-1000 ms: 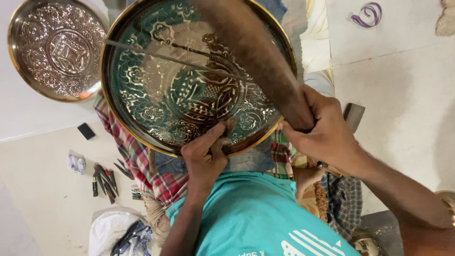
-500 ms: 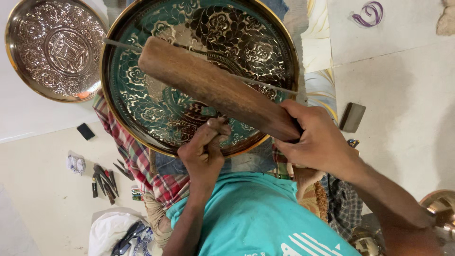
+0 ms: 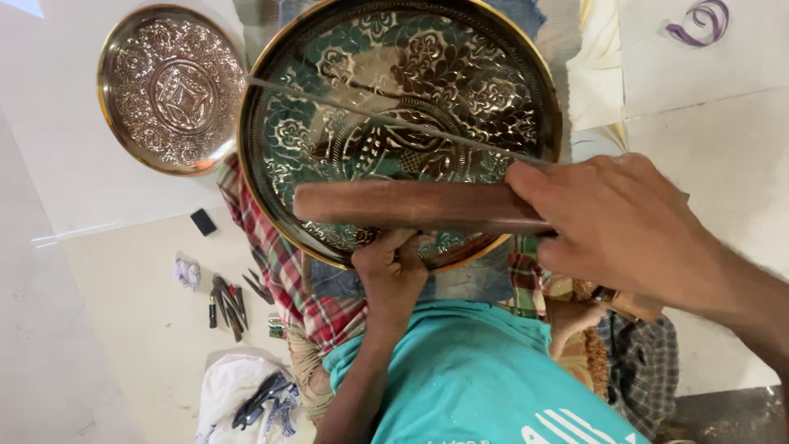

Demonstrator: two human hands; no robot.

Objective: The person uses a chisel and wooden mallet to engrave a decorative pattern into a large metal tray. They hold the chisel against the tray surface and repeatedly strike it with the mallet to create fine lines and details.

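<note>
Fingers (image 3: pixel 549 191) of the right hand (image 3: pixel 625 230) are wrapped tight around one end of a long brown wooden stick (image 3: pixel 411 205), knuckles bunched together at about three o'clock of the frame. The stick lies nearly level, its free end pointing toward nine o'clock, across the lower part of a big round engraved plate (image 3: pixel 403 123) with a gold rim and green-tinted floral pattern. The plate fills the twelve o'clock area of the head view and rests over the person's lap.

The left hand (image 3: pixel 393 275) sits at the plate's six o'clock edge, just under the stick. Its fingers are curled and pressed close together against the rim; whether they pinch a small tool there I cannot tell. A thin metal rod (image 3: pixel 386 115) runs slantwise across the plate's face from ten o'clock down toward three o'clock.

At ten o'clock of the frame a smaller silver-toned engraved plate (image 3: pixel 173 86) lies on the pale floor (image 3: pixel 99 329), well apart from both hands. A red checked cloth (image 3: pixel 279 271) spreads beneath the big plate toward seven o'clock. Farther out at eight o'clock, a cluster of small dark tools (image 3: pixel 230 300) lies on the floor, with a little black block (image 3: pixel 202 221) near it. The teal shirt (image 3: pixel 477 370) fills six o'clock.
</note>
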